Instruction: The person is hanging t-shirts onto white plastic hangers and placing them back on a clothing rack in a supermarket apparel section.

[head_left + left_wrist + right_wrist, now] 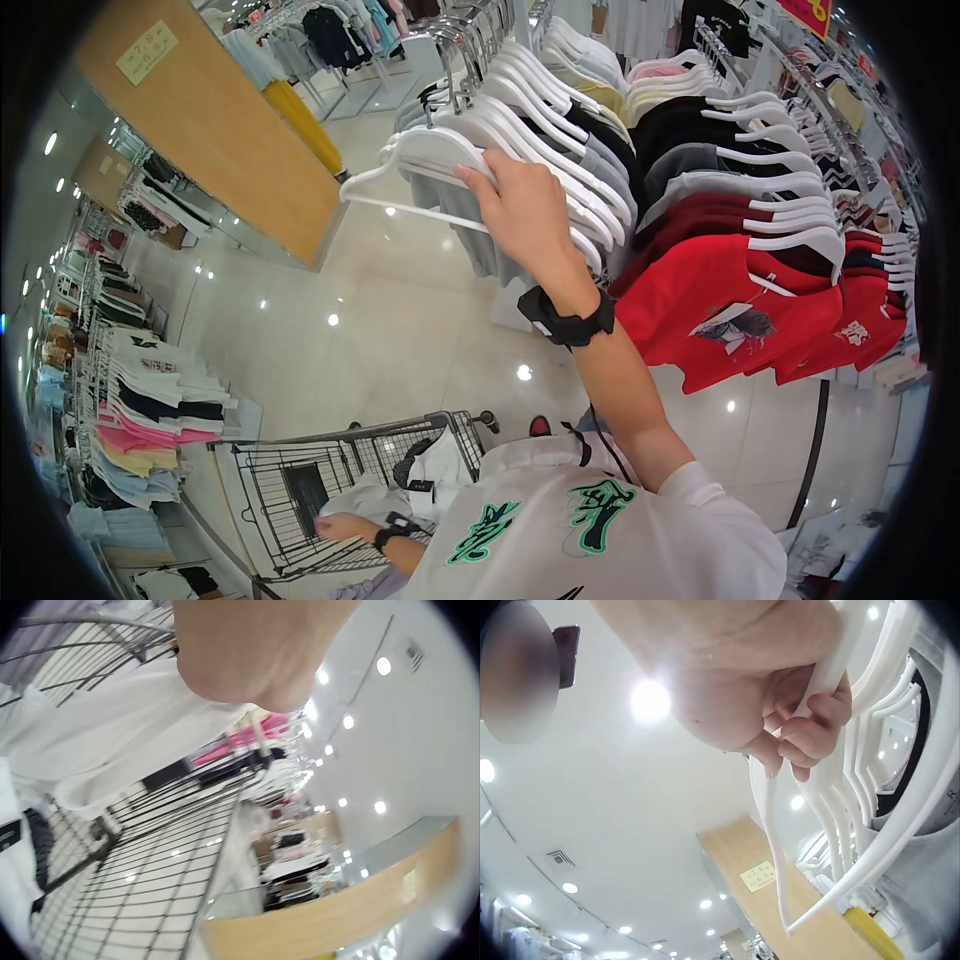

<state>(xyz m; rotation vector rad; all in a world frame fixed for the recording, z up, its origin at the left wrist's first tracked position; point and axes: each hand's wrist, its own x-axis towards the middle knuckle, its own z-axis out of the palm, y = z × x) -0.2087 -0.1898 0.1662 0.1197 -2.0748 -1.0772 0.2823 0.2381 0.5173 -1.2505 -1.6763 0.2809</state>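
My right hand (527, 208) holds a white hanger (418, 148) at the front end of a clothes rail. In the right wrist view, the fingers (814, 739) curl round its white plastic, and no garment shows on this hanger. Other white hangers (590, 215) with grey and black tops hang close behind it. Low at the left, my left hand (347, 526) is over a shopping cart (262, 500), beside pale garments (440, 462) lying inside. A white garment (127, 727) runs up to the underside of that hand in the left wrist view; its fingers are hidden, so I cannot tell its grip.
Red tops (720, 310) with printed fronts hang on the rail to the right. A wooden pillar (220, 130) bearing a yellow note (147, 53) stands at the upper left. More clothes (150, 400) hang along the far left side. Shiny tiled floor (360, 340) lies between rail and cart.
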